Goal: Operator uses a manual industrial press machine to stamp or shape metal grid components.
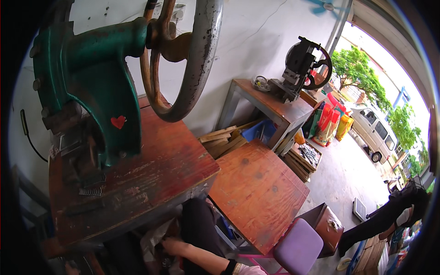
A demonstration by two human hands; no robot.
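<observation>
My right hand (pixel 174 246) is low between my knees, at the mouth of a pale, crumpled bag (pixel 151 240). Its fingers point into the bag and are mostly hidden, so I cannot make out a grip. Small dark shapes lie inside, too dim to name. My left hand does not show clearly in the dark lower left. Above my lap stands a worn red-brown wooden workbench (pixel 151 169). A green hand press (pixel 110 98) with a large metal wheel (pixel 201 59) is mounted on it. Small metal strips (pixel 90 191) lie by the press's base.
A lower wooden table (pixel 261 188) adjoins on the right, beside a purple-topped stool (pixel 299 246) and a brown box (pixel 327 229). Farther off, a dark machine (pixel 302 64) stands on another bench. A person's leg (pixel 376 227) extends in at right. A van (pixel 373 130) is parked outside.
</observation>
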